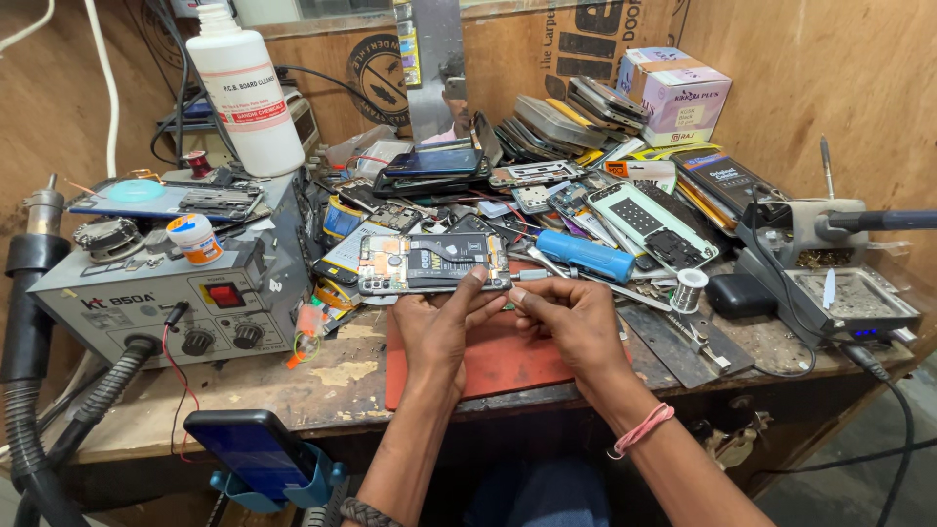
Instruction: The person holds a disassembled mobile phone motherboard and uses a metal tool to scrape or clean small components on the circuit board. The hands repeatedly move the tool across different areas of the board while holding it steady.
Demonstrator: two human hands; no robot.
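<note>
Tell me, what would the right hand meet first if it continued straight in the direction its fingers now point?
The right hand points left and slightly up, so it would probably first meet the opened phone with exposed circuit board or the left hand; depth is unclear.

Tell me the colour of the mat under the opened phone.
Red-orange mat, beneath the opened phone; seen best in the head view.
</note>
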